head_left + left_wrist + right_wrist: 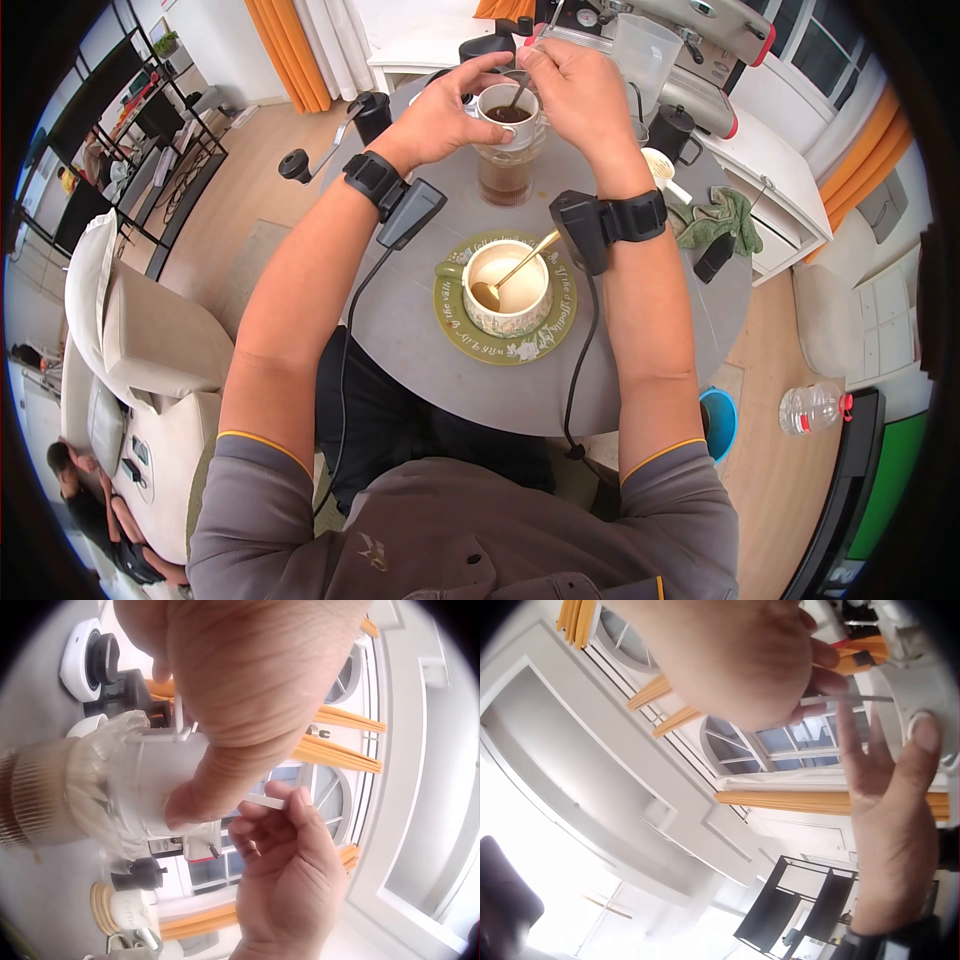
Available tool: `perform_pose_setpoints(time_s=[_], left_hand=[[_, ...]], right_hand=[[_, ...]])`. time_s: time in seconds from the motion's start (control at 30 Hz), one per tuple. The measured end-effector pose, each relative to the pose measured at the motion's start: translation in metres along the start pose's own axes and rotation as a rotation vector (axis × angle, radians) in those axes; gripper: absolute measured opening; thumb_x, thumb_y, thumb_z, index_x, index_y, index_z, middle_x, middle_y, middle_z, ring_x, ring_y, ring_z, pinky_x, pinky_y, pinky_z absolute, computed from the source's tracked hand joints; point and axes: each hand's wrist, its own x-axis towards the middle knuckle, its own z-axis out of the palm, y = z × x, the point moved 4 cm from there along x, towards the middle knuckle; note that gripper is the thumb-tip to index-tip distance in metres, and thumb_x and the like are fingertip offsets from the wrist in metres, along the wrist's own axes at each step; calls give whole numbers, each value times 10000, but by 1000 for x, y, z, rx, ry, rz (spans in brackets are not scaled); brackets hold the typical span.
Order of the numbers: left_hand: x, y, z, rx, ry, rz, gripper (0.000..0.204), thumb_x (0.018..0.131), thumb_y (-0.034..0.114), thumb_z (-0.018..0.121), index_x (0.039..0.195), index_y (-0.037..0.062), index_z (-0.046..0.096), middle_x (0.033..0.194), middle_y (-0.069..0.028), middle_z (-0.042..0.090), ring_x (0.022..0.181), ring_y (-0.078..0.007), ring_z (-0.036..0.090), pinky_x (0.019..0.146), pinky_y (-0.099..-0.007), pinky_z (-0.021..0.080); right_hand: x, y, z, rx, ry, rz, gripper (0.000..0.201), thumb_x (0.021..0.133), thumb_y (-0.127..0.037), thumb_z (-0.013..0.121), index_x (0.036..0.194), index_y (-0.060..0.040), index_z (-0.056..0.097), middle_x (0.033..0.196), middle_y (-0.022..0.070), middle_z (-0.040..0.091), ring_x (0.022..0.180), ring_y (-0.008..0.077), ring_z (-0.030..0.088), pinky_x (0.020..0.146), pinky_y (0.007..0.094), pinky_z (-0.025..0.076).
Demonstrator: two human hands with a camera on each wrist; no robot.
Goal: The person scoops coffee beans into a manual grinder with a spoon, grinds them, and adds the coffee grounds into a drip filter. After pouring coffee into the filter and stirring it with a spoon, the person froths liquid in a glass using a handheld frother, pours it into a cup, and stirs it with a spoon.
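A whitish dripper-like cup holding dark brown liquid sits over a ribbed glass vessel, which has brown liquid in its lower part. My left hand grips this cup, thumb on the near side and fingers around the far side. In the left wrist view the thumb presses the frosted wall of the cup. Between finger and thumb, my right hand pinches a thin pale stirrer whose lower end dips into the liquid. Pale, crinkled material flares out between cup and ribbed vessel.
Nearer me, a cream mug with a gold spoon stands on a green lettered plate. At the right lie a green cloth and a white-handled cup. A hand grinder stands left, an espresso machine behind.
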Motion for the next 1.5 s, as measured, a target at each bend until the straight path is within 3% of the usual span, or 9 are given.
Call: perform_pose_setpoints(time_s=[0.1, 0.2, 0.43, 0.8, 0.9, 1.1, 1.2, 1.3, 1.5], left_hand=[[2, 1, 0, -13, 3, 12, 982, 711, 147, 888, 1565, 115, 404, 1341, -102, 658, 1314, -238, 553, 1173, -418, 375], [1, 1, 0, 14, 15, 1, 985, 711, 148, 889, 1566, 113, 402, 1348, -107, 652, 1311, -241, 554, 1181, -419, 366], [0, -2, 0, 7, 15, 14, 979, 709, 148, 886, 1562, 111, 406, 1337, -103, 661, 1307, -237, 557, 1182, -424, 367], [-1, 1, 0, 30, 18, 1, 972, 708, 144, 877, 1561, 127, 411, 1337, -93, 665, 1318, -234, 550, 1182, -410, 366], [1, -4, 0, 2, 16, 20, 966, 710, 144, 876, 1558, 124, 414, 1335, -93, 665, 1311, -234, 554, 1180, -413, 369], [0, -2, 0, 31, 29, 24, 973, 712, 157, 884, 1561, 120, 411, 1336, -97, 663, 1315, -240, 552, 1175, -418, 377], [2, -4, 0, -3, -2, 29, 977, 713, 161, 887, 1564, 121, 408, 1341, -102, 660, 1325, -244, 547, 1174, -416, 379], [0, -2, 1, 27, 13, 18, 973, 714, 154, 884, 1563, 120, 410, 1339, -105, 659, 1327, -245, 547, 1175, -413, 378], [3, -3, 0, -21, 6, 24, 972, 714, 151, 882, 1564, 120, 409, 1342, -104, 655, 1325, -247, 548, 1180, -418, 369]], right_hand=[[1, 1, 0, -191, -23, 10, 340, 979, -345, 551, 891, -80, 745, 755, 144, 713, 789, 377, 693, 744, 480, 522], [0, 1, 2, 20, -36, -1, 345, 981, -345, 546, 885, -84, 749, 753, 140, 714, 783, 370, 694, 755, 486, 518], [0, -2, 0, -157, -12, -46, 340, 980, -339, 547, 863, -92, 749, 741, 134, 710, 785, 358, 695, 761, 492, 514], [0, 2, 4, 88, -9, 13, 348, 982, -341, 549, 876, -66, 734, 755, 157, 708, 805, 389, 692, 757, 492, 525], [1, -1, -1, -187, -33, 4, 348, 982, -341, 548, 874, -67, 734, 764, 159, 712, 808, 391, 693, 762, 493, 529], [1, 4, 3, 44, 29, 8, 350, 976, -343, 551, 874, -64, 735, 779, 164, 720, 818, 394, 696, 770, 496, 530], [1, 4, 1, -174, -38, 14, 344, 976, -338, 549, 894, -68, 746, 783, 166, 721, 815, 392, 697, 768, 498, 530], [1, 4, 3, 11, -23, 8, 340, 977, -333, 543, 908, -75, 754, 787, 167, 723, 807, 391, 699, 764, 498, 530], [1, 2, -1, -144, -37, 12, 327, 979, -321, 544, 903, -81, 752, 770, 163, 721, 800, 385, 700, 761, 494, 529]])
